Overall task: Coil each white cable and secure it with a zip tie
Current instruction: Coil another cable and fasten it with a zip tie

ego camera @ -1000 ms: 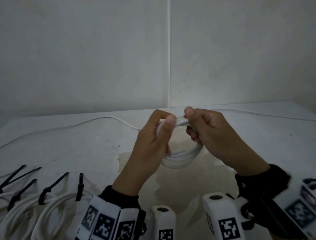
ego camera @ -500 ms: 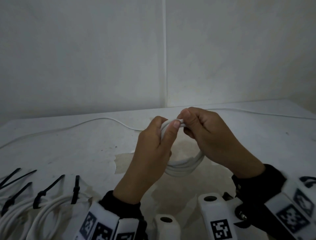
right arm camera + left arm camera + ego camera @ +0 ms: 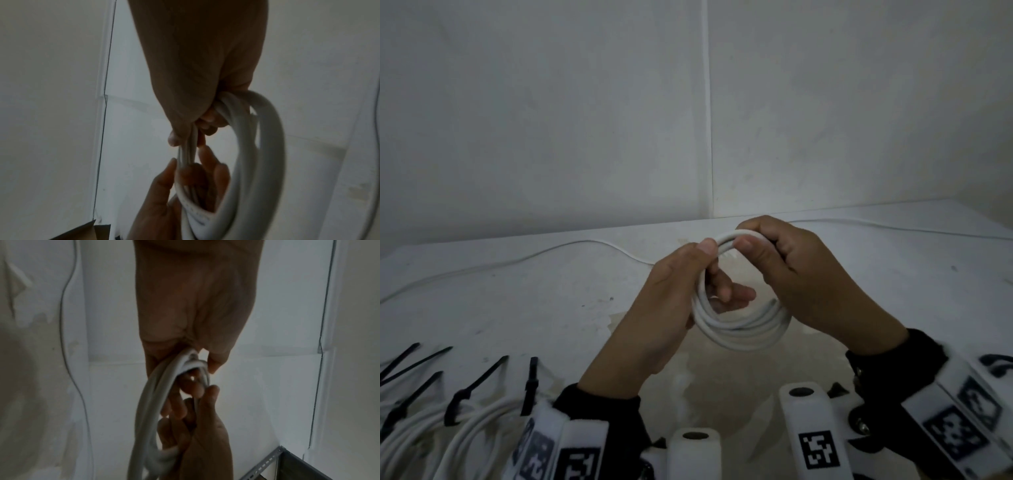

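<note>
Bare workrm, plain white walls, stained white bench

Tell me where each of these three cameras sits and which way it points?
Head: worn on the head, looking forward and down at the table; shows both hands, left hand and right hand, holding the white cable coil, plus sleeves.
Left wrist: looks along the left hand toward the coil.
Right wrist: looks along the right hand at the coil.
Shared: both wrist views show the coil and the opposite hand's fingers.
</note>
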Demonstrator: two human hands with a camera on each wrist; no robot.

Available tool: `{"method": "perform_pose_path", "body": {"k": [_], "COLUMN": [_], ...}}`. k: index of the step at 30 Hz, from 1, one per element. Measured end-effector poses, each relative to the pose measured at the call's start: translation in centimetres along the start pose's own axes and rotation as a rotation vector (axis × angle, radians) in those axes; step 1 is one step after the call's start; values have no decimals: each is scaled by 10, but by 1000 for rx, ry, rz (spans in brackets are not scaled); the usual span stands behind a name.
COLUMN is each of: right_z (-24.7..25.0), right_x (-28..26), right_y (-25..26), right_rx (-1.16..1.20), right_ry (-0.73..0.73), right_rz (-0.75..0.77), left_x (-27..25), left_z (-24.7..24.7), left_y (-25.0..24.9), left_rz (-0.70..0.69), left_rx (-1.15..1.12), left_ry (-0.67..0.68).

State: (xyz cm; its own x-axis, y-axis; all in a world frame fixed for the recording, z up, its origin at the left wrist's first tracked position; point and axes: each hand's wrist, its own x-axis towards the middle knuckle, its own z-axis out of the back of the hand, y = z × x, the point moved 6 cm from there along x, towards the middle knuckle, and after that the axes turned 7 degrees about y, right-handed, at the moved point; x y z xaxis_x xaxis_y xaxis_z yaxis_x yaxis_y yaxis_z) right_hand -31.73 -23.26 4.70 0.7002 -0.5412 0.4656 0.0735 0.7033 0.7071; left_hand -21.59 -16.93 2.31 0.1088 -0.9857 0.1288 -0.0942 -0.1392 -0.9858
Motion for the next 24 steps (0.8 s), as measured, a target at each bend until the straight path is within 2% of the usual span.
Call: {"method": "perform_pose_path", "body": {"k": [3, 5, 7, 12, 18, 21, 24], "right_z": [-1, -1, -1, -2, -2, -1, 10], "right_x": [0, 1, 0, -1, -1, -1, -8], "right_y": [1, 3, 5, 10, 7, 15, 21], "right_rx": [-27, -20, 33, 117, 145, 148, 178], "right_ry": [56, 80, 97, 84, 33, 35, 2], "right_rz": [20, 28, 28, 68, 69, 62, 4], "left_x": [-1, -2, -2, -3, -4, -4, -9], "left_z": [2, 0, -4, -3, -6, -5, -11], "left_y": [-1, -3, -3, -8, -10, -11, -17], "left_rz": [29, -2, -29, -53, -69, -92, -161], "left_rx": [134, 263, 295, 196, 155, 93, 128], "left_ry": [15, -13, -40, -112, -99, -145, -163]}}
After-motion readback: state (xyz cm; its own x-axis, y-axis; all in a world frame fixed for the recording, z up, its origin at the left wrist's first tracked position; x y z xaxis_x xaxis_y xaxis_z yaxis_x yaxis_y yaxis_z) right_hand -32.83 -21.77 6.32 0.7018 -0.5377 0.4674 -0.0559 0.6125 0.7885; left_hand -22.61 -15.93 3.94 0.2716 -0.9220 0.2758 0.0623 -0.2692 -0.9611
